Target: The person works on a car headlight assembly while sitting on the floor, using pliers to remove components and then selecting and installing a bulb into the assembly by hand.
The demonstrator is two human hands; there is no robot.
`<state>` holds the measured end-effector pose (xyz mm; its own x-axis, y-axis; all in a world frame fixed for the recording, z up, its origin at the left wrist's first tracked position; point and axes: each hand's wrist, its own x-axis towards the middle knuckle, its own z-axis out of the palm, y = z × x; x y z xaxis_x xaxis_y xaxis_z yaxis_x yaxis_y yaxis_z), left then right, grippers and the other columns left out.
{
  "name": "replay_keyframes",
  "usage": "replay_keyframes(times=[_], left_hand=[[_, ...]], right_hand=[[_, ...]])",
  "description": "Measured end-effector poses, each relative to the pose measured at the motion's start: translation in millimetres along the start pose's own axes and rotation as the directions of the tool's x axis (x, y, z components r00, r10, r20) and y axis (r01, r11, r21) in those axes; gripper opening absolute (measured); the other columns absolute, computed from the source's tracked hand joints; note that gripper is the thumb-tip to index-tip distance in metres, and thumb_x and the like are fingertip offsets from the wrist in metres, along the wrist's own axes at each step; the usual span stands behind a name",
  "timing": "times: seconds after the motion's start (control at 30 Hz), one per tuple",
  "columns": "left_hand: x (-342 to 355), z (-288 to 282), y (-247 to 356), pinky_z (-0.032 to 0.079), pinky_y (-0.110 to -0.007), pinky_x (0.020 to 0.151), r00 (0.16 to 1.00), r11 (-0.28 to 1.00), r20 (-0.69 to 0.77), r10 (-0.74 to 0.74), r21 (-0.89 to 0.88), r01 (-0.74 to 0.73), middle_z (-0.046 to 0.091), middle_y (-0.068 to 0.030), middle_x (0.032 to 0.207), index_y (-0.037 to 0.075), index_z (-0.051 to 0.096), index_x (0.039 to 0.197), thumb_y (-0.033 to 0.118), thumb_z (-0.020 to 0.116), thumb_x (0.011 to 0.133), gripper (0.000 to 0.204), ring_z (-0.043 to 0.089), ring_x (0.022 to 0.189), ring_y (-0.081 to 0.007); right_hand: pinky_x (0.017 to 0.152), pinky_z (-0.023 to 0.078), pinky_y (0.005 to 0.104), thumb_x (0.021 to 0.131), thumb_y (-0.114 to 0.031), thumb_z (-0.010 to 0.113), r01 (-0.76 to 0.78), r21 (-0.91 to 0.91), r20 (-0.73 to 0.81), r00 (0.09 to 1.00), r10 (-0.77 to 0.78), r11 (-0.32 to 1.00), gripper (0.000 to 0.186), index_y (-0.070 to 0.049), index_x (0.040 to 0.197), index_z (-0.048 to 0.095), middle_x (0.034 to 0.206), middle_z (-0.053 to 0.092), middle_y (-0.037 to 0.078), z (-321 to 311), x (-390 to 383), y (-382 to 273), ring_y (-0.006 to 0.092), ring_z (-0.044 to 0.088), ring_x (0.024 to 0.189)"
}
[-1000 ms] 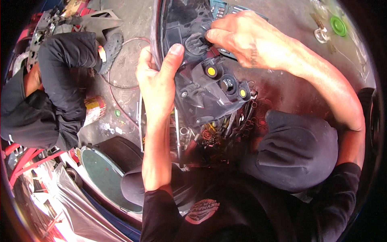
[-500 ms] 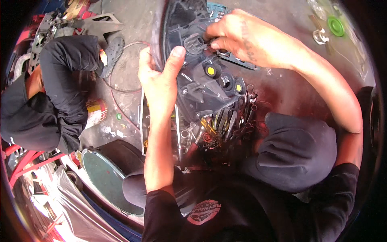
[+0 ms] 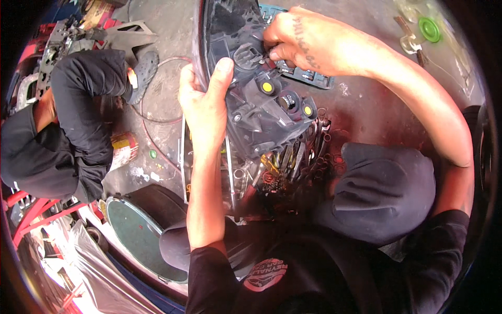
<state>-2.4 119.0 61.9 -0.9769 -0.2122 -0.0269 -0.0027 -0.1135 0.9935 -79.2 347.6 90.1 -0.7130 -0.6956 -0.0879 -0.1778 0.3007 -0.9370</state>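
Observation:
A black plastic car headlight housing (image 3: pixel 251 118), its back turned toward me, is held up in front of me. Two yellow round spots and a dark round cap show on that back. My left hand (image 3: pixel 206 102) grips the housing by its left edge, thumb on the near face and fingers wrapped around the rim. At the housing's upper right, my right hand (image 3: pixel 300 42) is closed in a pinch beside a round socket (image 3: pixel 248 56). Whatever lies between those fingertips is hidden by the hand.
Below the housing lie several wrenches and hand tools (image 3: pixel 298 157). A teal tool case (image 3: pixel 311 78) rests on the floor behind my right hand. Another person (image 3: pixel 86 99) sits at the left, near a thin hose (image 3: pixel 149 131). A green lid (image 3: pixel 430 30) lies far right.
The housing and both hands have shifted slightly left in the picture. My right hand stays pinched at the same part of the housing, and my left hand keeps its grip.

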Motion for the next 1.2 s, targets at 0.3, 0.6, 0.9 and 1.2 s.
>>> replay_keyframes(times=[0.3,0.6,0.9,1.2], left_hand=[[-3.2,3.3,3.5,0.052,-0.028,0.079,0.993,0.986,0.004,0.117,0.117,-0.117,0.07,-0.004,0.096,0.001,0.062,0.108,0.018,0.084,0.089,0.034,0.062,0.083,-0.0106],[-4.1,0.3,-3.7,0.052,-0.028,0.078,0.997,0.99,-0.009,0.075,0.12,-0.073,0.07,-0.0051,0.094,0.0,0.062,0.107,0.02,0.086,0.088,0.036,0.062,0.082,-0.0105],[-6.6,0.0,-2.3,0.052,-0.028,0.078,0.999,0.998,-0.021,0.025,0.065,-0.024,0.071,-0.0051,0.095,0.0,0.063,0.107,0.019,0.083,0.09,0.032,0.062,0.082,-0.0102],[-11.4,2.7,-2.5,0.053,-0.027,0.079,0.999,0.999,0.053,-0.015,0.034,0.013,0.071,-0.0064,0.099,-0.002,0.062,0.111,0.018,0.081,0.092,0.034,0.065,0.085,-0.0108]], right_hand=[[0.082,0.052,0.051,0.085,-0.003,0.065,0.126,-0.722,-0.036,0.975,-0.218,0.68,0.01,0.005,0.089,0.062,0.087,0.066,0.026,6.7,-0.7,-20.0,0.0453,0.065,0.09],[0.07,0.051,0.0527,0.077,0.002,0.065,0.119,-0.778,0.0,0.982,-0.19,0.617,0.007,0.006,0.08,0.06,0.072,0.061,0.028,15.5,3.9,-23.5,0.0478,0.065,0.078],[0.065,0.052,0.049,0.078,-0.005,0.064,0.151,-0.694,0.152,0.986,-0.061,0.704,0.011,0.005,0.074,0.062,0.076,0.066,0.027,0.3,2.9,-38.5,0.0449,0.068,0.075],[0.066,0.049,0.0516,0.077,0.002,0.063,0.357,-0.739,0.179,0.921,-0.346,0.57,0.008,0.006,0.082,0.059,0.072,0.061,0.025,5.4,2.8,-7.1,0.0454,0.064,0.076]])
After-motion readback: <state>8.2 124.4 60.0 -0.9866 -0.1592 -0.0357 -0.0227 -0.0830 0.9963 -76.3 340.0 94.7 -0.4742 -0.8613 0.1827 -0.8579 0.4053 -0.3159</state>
